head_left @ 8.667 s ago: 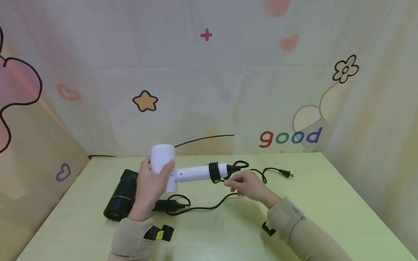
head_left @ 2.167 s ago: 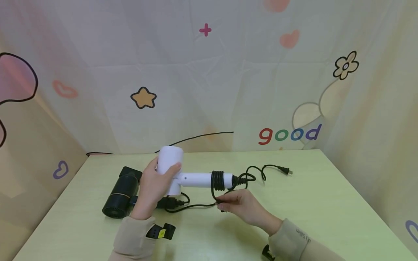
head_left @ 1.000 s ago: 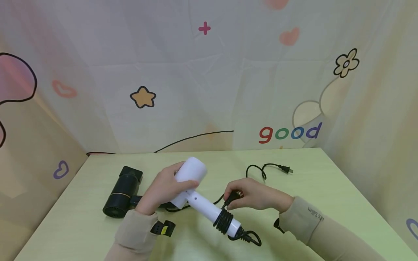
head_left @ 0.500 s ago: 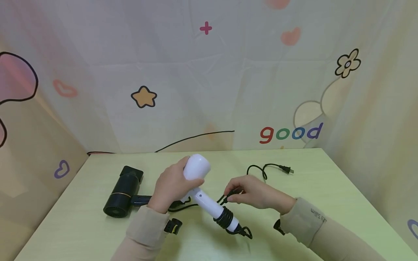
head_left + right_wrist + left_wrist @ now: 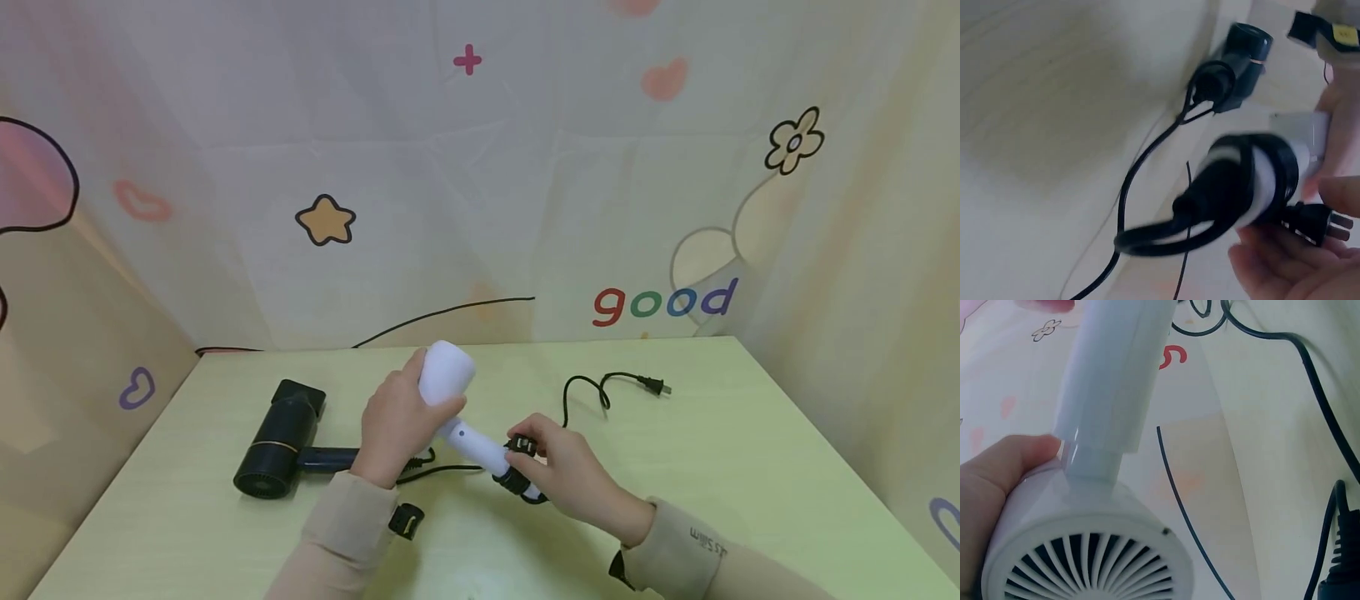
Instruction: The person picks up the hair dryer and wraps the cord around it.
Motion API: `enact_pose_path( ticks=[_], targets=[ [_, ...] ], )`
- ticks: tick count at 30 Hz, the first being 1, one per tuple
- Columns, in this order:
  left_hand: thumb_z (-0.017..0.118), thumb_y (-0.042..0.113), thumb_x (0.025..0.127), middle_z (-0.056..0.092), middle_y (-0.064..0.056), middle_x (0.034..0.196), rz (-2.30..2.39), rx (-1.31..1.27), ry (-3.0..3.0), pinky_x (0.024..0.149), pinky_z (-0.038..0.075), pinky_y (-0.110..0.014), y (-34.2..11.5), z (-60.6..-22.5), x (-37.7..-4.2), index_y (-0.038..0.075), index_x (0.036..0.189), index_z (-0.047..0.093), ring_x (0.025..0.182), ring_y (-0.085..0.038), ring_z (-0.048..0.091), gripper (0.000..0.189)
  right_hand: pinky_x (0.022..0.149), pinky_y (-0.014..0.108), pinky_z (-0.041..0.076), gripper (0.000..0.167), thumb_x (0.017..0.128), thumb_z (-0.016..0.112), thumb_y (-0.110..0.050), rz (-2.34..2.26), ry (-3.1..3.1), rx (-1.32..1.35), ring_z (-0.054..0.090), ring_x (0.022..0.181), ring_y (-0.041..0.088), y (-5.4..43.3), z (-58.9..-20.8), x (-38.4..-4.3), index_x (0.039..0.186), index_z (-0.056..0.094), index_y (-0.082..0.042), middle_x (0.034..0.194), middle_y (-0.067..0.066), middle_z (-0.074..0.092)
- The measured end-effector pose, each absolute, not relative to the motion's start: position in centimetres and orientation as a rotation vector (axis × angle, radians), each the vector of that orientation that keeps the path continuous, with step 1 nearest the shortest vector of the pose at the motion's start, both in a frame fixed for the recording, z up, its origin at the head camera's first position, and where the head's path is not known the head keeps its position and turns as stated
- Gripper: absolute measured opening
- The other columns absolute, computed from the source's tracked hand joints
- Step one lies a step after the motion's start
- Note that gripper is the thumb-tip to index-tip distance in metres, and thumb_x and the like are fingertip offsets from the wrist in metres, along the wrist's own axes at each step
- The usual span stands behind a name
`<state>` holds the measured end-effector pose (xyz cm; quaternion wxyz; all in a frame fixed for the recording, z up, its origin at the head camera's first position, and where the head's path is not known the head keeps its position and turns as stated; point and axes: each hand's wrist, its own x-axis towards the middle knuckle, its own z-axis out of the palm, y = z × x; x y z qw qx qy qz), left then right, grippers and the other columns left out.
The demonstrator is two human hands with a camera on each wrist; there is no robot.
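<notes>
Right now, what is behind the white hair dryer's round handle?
The pale green table and a thin black cord; the cord's middle, covered by handle and right hand, cannot be seen.

plug [image 5: 522, 446] now nearer wht dryer hndl [image 5: 477, 447]

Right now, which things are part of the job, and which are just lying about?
Part of the job:
- white hair dryer, in the left grip
- wound cord round its handle
- held plug, in the right grip

Just lying about:
- black hair dryer
- loose cord
- loose plug
</notes>
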<state>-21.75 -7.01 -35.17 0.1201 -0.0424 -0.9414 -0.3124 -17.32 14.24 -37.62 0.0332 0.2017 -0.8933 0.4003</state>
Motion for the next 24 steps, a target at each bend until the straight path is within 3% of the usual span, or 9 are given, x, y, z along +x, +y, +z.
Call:
enact_pose_path(
  ticks=[7, 16, 24],
  targets=[
    [0.071, 0.043, 0.079, 0.063, -0.016, 0.097, -0.923, -0.094, -2.657, 0.055, 0.046, -0.036, -6.3, -35.5, -21.7, 0.011, 0.136, 0.045, 0.077, -0.028, 0.06, 0.071, 0.072, 0.032, 0.053, 0.054, 0.073, 0.082, -0.023, 0.693, -2.723, 0.603, 0.06, 0.085, 0.012, 13.1, -39.1, -16.5, 0.114, 0.053, -0.005, 0.1, 0.004, 0.064],
    [0.07, 0.045, 0.08, 0.06, -0.017, 0.098, -1.027, -0.078, -2.7, 0.054, 0.045, -0.032, -5.9, -35.7, -21.7, 0.011, 0.14, 0.038, 0.077, -0.027, 0.059, 0.076, 0.062, 0.026, 0.052, 0.044, 0.07, 0.083, -0.019, 0.452, -2.549, 0.692, 0.057, 0.072, 0.009, 13.8, -39.6, -16.9, 0.102, 0.056, -0.006, 0.085, 0.001, 0.062],
    [0.065, 0.058, 0.08, 0.06, -0.013, 0.102, -1.102, -0.151, -2.737, 0.06, 0.046, -0.033, -5.5, -35.9, -21.9, 0.012, 0.145, 0.03, 0.083, -0.026, 0.059, 0.088, 0.064, 0.025, 0.052, 0.043, 0.068, 0.085, -0.018, 0.45, -2.533, 0.675, 0.058, 0.073, 0.008, 15.2, -39.4, -16.9, 0.099, 0.058, -0.006, 0.086, -0.001, 0.063]
  ],
)
